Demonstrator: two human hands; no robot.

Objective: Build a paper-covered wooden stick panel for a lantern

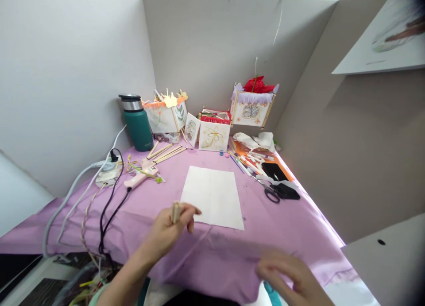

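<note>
My left hand (171, 228) is closed around a small bundle of pale wooden sticks (176, 212), their ends poking up out of the fist. It hovers at the lower left corner of a sheet of white paper (212, 197), which has a faint crease down its middle. Down at the front edge of the purple tablecloth (212, 246), my right hand (288, 273) is smeared by motion, its fingers bent. Whether it touches the cloth or holds anything does not show.
Left: a pink glue gun (141, 176), a power strip (108, 175) with trailing cords, a green bottle (137, 124) and loose sticks (168, 153). Decorated paper lanterns (214, 135) line the back. Right: markers (254, 162), scissors (270, 193) and a black phone (275, 171).
</note>
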